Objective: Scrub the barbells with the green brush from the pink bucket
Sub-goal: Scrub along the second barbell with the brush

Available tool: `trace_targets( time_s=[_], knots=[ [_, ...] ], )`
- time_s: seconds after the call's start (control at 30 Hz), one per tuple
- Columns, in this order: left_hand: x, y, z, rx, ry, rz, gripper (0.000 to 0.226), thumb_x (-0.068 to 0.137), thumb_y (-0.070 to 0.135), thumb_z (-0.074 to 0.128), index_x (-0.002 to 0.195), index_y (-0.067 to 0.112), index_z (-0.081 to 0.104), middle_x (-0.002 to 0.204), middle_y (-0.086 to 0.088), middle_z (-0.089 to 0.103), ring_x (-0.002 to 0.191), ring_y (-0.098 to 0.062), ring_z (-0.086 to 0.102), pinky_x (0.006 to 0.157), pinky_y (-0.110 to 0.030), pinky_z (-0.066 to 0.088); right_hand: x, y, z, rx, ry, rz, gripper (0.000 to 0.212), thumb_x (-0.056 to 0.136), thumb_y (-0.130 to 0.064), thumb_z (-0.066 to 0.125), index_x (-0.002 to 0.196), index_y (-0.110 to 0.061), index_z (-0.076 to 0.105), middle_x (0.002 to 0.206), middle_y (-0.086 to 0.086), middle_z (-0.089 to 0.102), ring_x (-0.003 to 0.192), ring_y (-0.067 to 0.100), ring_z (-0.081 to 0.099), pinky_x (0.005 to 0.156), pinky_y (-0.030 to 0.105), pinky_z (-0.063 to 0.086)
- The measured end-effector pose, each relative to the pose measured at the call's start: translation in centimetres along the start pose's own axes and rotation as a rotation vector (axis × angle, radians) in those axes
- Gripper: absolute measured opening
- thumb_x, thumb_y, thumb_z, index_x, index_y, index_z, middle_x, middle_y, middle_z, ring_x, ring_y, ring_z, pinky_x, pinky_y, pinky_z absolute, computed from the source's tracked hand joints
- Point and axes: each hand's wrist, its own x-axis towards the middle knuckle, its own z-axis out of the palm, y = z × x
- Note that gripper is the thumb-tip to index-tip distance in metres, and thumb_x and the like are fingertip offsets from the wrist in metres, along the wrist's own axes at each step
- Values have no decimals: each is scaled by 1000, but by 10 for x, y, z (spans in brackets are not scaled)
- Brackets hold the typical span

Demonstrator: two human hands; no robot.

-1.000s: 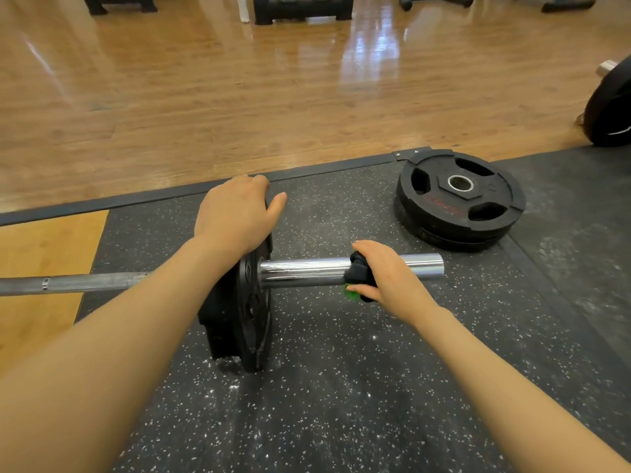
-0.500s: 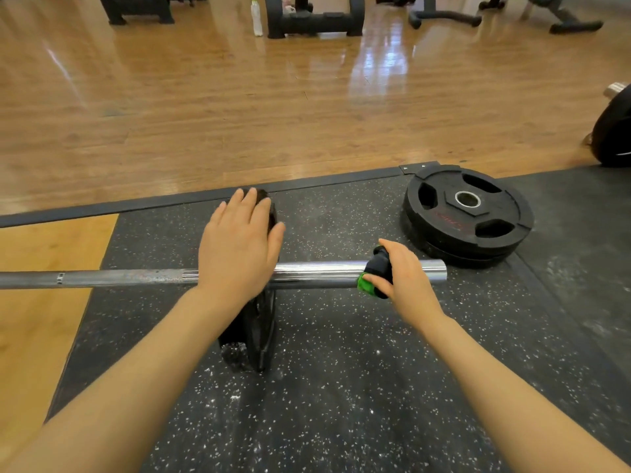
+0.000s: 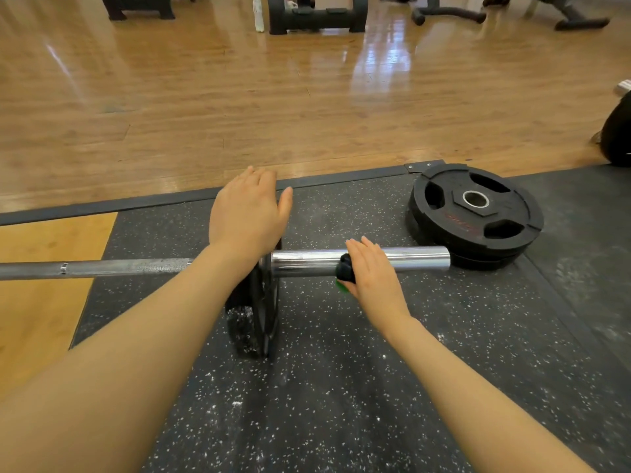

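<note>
Mid-scrub: right hand [image 3: 372,278] grips the green-and-black brush [image 3: 344,272] against the chrome barbell sleeve [image 3: 415,258], while left hand [image 3: 248,215], fingers flat, steadies the mounted black weight plate [image 3: 264,308]. Knurled grey shaft [image 3: 119,267] likely remains; pink bucket not visible.

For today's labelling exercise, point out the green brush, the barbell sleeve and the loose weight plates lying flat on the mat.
green brush [image 3: 344,270], head view, black handle beside the hand.
barbell sleeve [image 3: 418,257], head view, bare chrome near its end.
loose weight plates [image 3: 512,206], head view, top face.
</note>
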Motion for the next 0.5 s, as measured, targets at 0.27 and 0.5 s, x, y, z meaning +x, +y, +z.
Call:
trace_targets(
  time_s=[0.27,0.5],
  knots=[
    [33,-4,5,1,-22,-55,46,101,41,29,115,6,56,105,-12,63,95,-32,57,72,-36,34,14,20,12,-178,-46,-45,75,70,-4,81,135,2,44,134,17,53,129,36,47,111,48,32],
    [40,-6,11,-24,2,-38,49,101,44,29,115,6,57,106,-12,63,95,-33,58,73,-38,37,-10,98,-25,-189,-56,137,79,64,-7,87,132,4,48,134,20,53,128,39,46,109,50,33]
  ],
)
